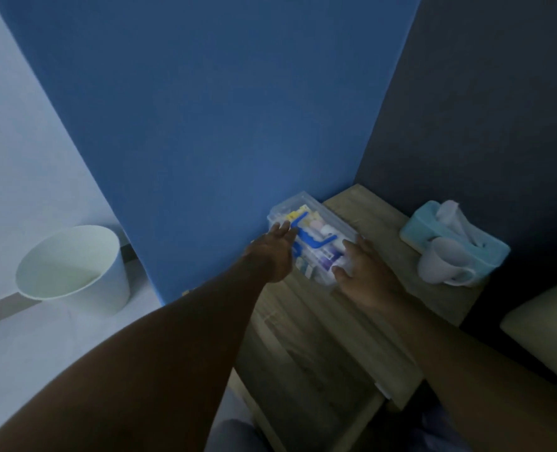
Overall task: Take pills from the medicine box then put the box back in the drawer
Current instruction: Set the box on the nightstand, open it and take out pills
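Observation:
A clear plastic medicine box (316, 223) with a blue handle (306, 236) lies on the wooden bedside cabinet (303, 321), against the blue wall. Small packets and bottles show through its lid. My left hand (275, 252) rests on the box's left side, fingers by the blue handle. My right hand (361, 272) grips the box's near right corner. The lid looks closed. An open drawer (335, 429) juts out below the cabinet top; its inside is mostly hidden by my arms.
A light blue tissue box (446, 230) and a white mug (440, 265) stand on the cabinet's right side. A white waste bin (75, 269) sits on the floor to the left. A cream cushion (544, 327) lies at the right edge.

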`<action>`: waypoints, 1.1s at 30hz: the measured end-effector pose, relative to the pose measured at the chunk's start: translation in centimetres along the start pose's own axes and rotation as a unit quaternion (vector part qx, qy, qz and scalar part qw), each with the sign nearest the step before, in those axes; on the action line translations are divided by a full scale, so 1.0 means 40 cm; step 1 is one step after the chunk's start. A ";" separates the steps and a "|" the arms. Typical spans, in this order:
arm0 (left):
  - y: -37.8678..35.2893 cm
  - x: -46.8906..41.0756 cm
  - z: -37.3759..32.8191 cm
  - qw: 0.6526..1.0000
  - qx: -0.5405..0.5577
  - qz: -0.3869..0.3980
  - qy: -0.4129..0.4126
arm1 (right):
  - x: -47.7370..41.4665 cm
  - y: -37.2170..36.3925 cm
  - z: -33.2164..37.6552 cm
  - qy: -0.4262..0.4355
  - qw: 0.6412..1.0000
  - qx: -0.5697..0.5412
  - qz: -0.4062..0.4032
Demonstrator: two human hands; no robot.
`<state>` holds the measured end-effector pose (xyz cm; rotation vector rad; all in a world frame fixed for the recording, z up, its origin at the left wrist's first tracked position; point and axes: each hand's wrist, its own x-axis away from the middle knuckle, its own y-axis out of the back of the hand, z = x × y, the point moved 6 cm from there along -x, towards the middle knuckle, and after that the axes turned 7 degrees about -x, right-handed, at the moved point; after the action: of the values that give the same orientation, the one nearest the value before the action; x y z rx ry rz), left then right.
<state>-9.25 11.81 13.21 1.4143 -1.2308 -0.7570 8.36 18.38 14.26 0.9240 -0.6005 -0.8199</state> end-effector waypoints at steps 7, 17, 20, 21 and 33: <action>-0.008 0.007 0.015 0.995 0.066 -0.021 0.073 | -0.003 0.029 0.011 -0.012 0.999 -0.029 -0.010; -0.128 -0.066 0.032 0.832 0.481 -0.053 0.270 | -0.056 -0.020 -0.043 -0.020 0.998 -0.044 -0.035; -0.163 -0.078 0.035 0.773 0.555 -0.041 0.304 | -0.065 -0.027 -0.053 -0.014 0.999 -0.023 -0.042; -0.172 -0.081 0.039 0.760 0.571 -0.042 0.308 | -0.066 -0.028 -0.054 -0.011 0.999 -0.023 -0.045; -0.136 -0.051 0.041 0.906 0.365 -0.095 0.194 | -0.064 -0.021 -0.055 0.001 0.997 -0.031 -0.069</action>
<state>-9.82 12.72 7.26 2.1952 -1.1044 -0.0912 8.27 21.19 12.22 0.9160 -0.5102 -0.9562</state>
